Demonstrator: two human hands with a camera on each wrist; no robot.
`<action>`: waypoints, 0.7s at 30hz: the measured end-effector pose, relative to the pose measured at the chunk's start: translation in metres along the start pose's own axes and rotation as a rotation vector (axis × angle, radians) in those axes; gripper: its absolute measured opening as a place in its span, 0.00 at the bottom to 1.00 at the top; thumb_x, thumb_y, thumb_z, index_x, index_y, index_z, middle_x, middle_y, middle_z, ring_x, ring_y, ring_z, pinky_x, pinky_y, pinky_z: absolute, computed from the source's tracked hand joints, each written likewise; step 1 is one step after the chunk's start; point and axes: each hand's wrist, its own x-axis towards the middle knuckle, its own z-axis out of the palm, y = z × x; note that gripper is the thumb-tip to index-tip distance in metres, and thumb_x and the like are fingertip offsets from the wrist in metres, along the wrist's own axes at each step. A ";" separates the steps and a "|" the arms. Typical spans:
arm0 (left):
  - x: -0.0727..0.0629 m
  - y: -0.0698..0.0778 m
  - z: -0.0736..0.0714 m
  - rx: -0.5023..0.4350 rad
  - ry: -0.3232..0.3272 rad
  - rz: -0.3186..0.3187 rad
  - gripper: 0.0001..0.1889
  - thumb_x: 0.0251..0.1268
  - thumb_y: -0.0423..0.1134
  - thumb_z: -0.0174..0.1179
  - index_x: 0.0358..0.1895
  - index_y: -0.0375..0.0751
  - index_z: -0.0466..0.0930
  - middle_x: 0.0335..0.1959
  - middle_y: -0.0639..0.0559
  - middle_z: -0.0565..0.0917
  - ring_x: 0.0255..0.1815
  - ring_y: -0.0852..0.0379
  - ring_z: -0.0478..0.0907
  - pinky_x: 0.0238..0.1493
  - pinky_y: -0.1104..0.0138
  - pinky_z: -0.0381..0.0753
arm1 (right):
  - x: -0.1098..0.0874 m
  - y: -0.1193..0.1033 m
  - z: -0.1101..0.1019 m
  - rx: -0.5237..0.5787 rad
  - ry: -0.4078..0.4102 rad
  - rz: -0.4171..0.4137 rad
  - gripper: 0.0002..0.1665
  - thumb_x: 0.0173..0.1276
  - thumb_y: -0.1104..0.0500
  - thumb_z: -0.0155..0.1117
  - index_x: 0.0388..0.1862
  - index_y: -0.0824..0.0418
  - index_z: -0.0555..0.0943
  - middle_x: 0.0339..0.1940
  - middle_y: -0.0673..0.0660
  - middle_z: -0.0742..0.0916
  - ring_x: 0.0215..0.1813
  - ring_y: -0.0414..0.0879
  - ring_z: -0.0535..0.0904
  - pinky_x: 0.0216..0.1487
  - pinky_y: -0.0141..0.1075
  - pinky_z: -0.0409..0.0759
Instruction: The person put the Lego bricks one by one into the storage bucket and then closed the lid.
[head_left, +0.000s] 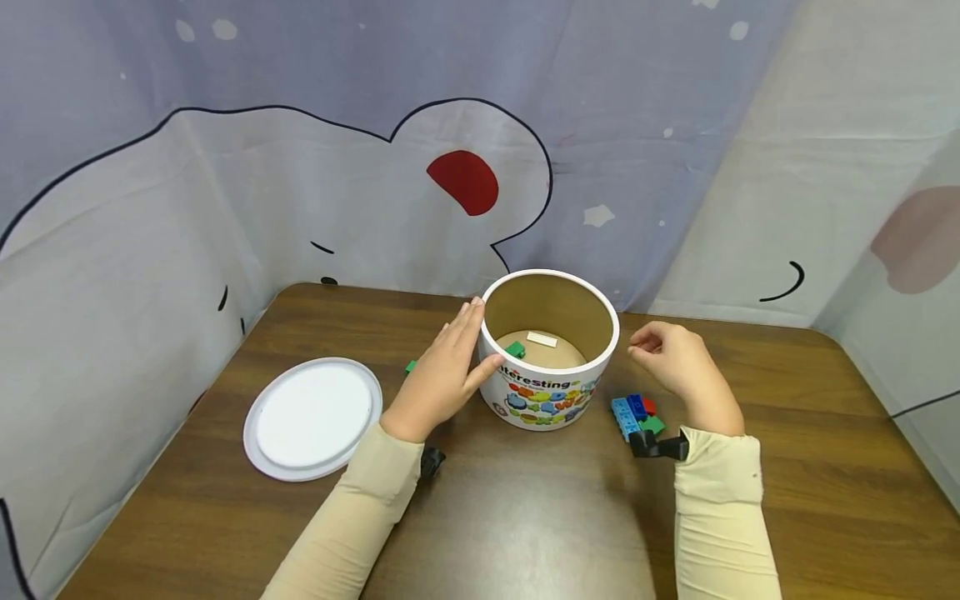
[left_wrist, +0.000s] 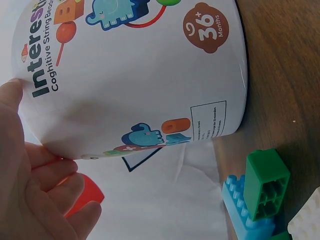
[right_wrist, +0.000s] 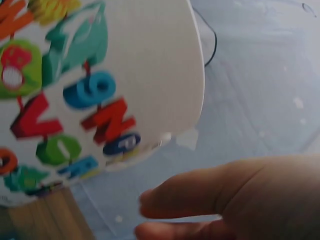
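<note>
A white round bucket (head_left: 542, 412) with colourful printed letters stands upright on the table. Inside it lie a green toy building block (head_left: 516, 349) and a white block (head_left: 542, 339). My left hand (head_left: 442, 375) rests against the bucket's left side, fingers extended and thumb at the front rim. To the right of the bucket, my right hand (head_left: 678, 362) hovers with loosely bent fingers; in the right wrist view nothing shows between its fingertips. Below that hand sits a cluster of light blue (head_left: 624, 418), dark blue (head_left: 637, 407), red (head_left: 649, 407) and green (head_left: 652, 426) blocks.
A white round lid (head_left: 313, 417) lies on the wooden table (head_left: 525, 525) at the left. Beside the bucket, the left wrist view has a green block (left_wrist: 267, 185), a light blue block (left_wrist: 242, 210) and a white piece (left_wrist: 307, 220). A printed curtain (head_left: 300, 183) hangs behind the table.
</note>
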 end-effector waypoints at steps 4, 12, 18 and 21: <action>0.000 0.000 -0.001 0.000 -0.003 0.001 0.41 0.79 0.55 0.53 0.81 0.34 0.48 0.81 0.41 0.54 0.82 0.45 0.49 0.78 0.48 0.53 | 0.000 0.016 -0.001 -0.008 -0.132 0.020 0.11 0.67 0.63 0.65 0.44 0.71 0.83 0.36 0.63 0.88 0.39 0.54 0.83 0.41 0.45 0.81; 0.000 0.000 0.000 -0.003 -0.009 -0.008 0.41 0.78 0.56 0.52 0.81 0.34 0.48 0.82 0.42 0.53 0.82 0.47 0.48 0.78 0.49 0.53 | -0.004 0.044 -0.001 0.079 -0.322 0.082 0.14 0.65 0.68 0.64 0.46 0.77 0.80 0.34 0.61 0.86 0.35 0.49 0.81 0.39 0.41 0.82; 0.000 0.000 -0.001 -0.003 -0.011 -0.012 0.41 0.78 0.56 0.52 0.81 0.34 0.48 0.82 0.42 0.53 0.82 0.47 0.48 0.78 0.49 0.53 | -0.005 0.052 0.002 0.197 -0.429 0.137 0.16 0.61 0.75 0.61 0.48 0.79 0.78 0.36 0.61 0.85 0.37 0.48 0.80 0.40 0.42 0.82; 0.000 0.000 -0.001 -0.004 -0.013 -0.015 0.41 0.78 0.56 0.52 0.81 0.35 0.48 0.82 0.42 0.53 0.83 0.48 0.47 0.78 0.50 0.52 | -0.005 0.054 0.003 0.216 -0.449 0.160 0.17 0.60 0.76 0.61 0.49 0.79 0.77 0.38 0.63 0.84 0.38 0.48 0.80 0.40 0.42 0.82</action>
